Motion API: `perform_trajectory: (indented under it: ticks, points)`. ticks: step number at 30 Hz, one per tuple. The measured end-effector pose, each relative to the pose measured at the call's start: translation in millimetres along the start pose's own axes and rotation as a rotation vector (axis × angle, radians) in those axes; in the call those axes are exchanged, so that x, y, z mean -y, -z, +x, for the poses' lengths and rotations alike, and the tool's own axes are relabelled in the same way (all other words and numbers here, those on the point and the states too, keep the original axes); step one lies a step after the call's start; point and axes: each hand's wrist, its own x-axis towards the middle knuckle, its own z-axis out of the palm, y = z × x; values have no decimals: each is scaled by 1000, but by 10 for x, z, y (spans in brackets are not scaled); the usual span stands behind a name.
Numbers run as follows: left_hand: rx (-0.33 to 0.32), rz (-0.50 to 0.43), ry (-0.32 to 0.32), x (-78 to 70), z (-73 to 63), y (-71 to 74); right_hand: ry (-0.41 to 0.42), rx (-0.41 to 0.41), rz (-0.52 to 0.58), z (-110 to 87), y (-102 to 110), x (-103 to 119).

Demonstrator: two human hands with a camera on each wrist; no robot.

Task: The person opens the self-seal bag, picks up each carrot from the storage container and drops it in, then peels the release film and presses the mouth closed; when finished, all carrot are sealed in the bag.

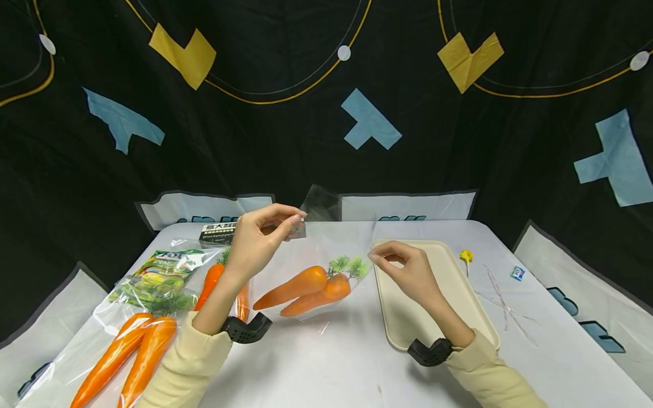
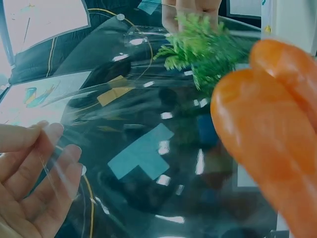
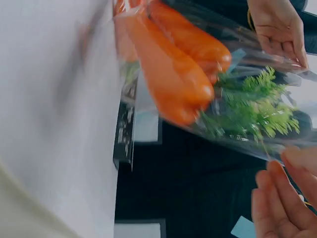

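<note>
Between the two hands hangs a clear plastic bag (image 1: 336,238) with two orange carrots (image 1: 298,286) in it, their feathery green tops (image 1: 349,265) toward the right hand. My left hand (image 1: 255,241) pinches one upper part of the bag between thumb and fingertips. At the bag's other side, by the green tops, the right hand (image 1: 408,272) pinches the film. In the left wrist view the film stretches from the left fingertips past the carrots (image 2: 257,129). The right wrist view shows the thumb and index finger together at the film's edge.
On the left lie more bagged carrots (image 1: 135,351) and a green printed vegetable packet (image 1: 163,269), with a black box (image 1: 216,233) behind. To the right are a cream tray (image 1: 408,326), a yellow lollipop (image 1: 466,256), thin twist ties (image 1: 502,300) and a small blue packet (image 1: 517,273).
</note>
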Motion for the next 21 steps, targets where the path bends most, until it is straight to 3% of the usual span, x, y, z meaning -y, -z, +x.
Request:
perform_trajectory:
  ticks: [5,11,16,21]
  points:
    - [-31,-18,5,12,-36,83,0,-110,85,4,41,252]
    - [-9,-46,37,69,-105,172,119,-197,88,19,122,286]
    - [56,-88,7,34,-145,255,159,-194,123,8,182,134]
    - [129,-163,-36,188,-190,306,169,-127,156,-20,219,88]
